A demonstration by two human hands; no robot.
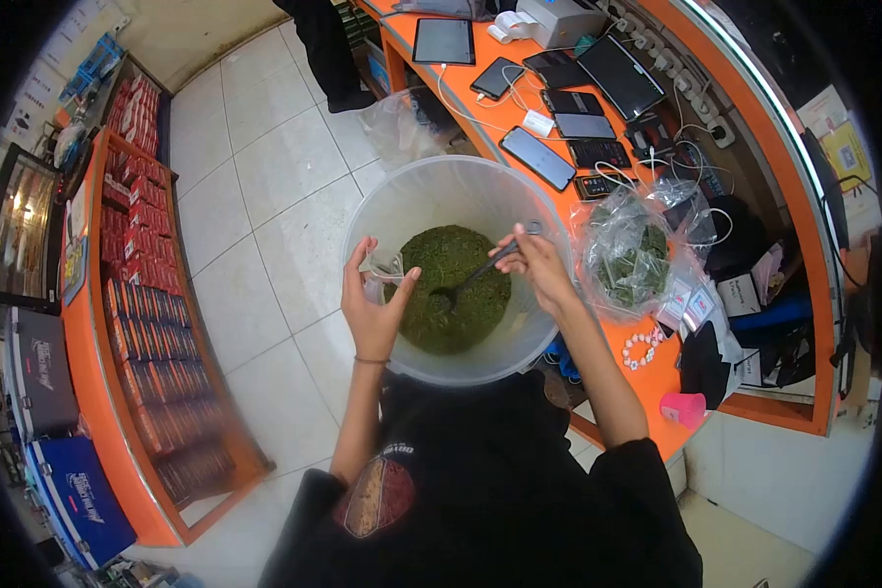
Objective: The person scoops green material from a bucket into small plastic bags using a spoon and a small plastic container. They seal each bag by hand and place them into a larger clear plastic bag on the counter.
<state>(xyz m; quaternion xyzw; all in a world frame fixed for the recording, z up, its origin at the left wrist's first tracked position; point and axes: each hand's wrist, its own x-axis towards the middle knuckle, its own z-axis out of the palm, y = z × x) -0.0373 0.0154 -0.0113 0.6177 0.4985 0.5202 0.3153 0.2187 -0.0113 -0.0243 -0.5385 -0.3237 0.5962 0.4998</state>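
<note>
A wide translucent plastic tub (431, 182) is right in front of my body, with a layer of finely chopped green leaves (456, 328) at its bottom. My right hand (539, 269) grips the handle of a dark spoon (473, 276), whose bowl rests down at the green leaves. Over the left side of the tub, my left hand (370, 309) holds a small clear plastic bag (386, 267) between thumb and fingers, its mouth spread apart. Part of the bag is hidden behind the fingers.
On the orange counter (647, 343) to the right lie a large clear bag of green leaves (632, 255), several phones (539, 157), a tablet (443, 41), cables and a pink cup (683, 409). An orange shelf (137, 343) of boxes stands left. A person's leg (328, 54) shows beyond the tub.
</note>
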